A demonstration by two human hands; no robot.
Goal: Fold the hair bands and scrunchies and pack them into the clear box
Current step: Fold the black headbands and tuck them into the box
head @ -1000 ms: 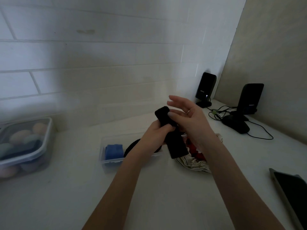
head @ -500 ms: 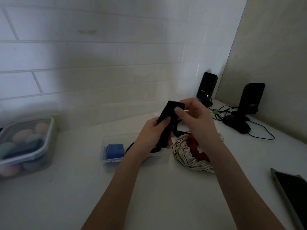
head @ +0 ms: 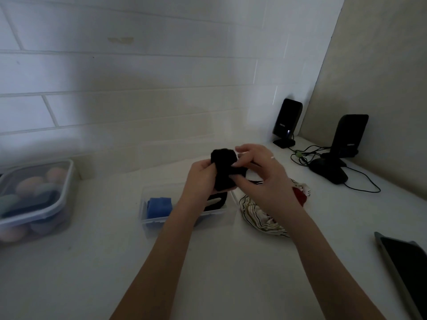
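Pinching the black hair band (head: 223, 172) between both hands' fingers (head: 239, 163), it may spring unfolded above the clear box (head: 147, 224) if the grip loosens.

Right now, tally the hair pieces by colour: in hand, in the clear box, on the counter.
Black: 2, one black band gripped by left hand and right hand, one black piece in the clear box
Blue: 1, blue band in the box
Striped: 1, striped scrunchie on the counter
Red: 1, red scrunchie beside it
Total: 5
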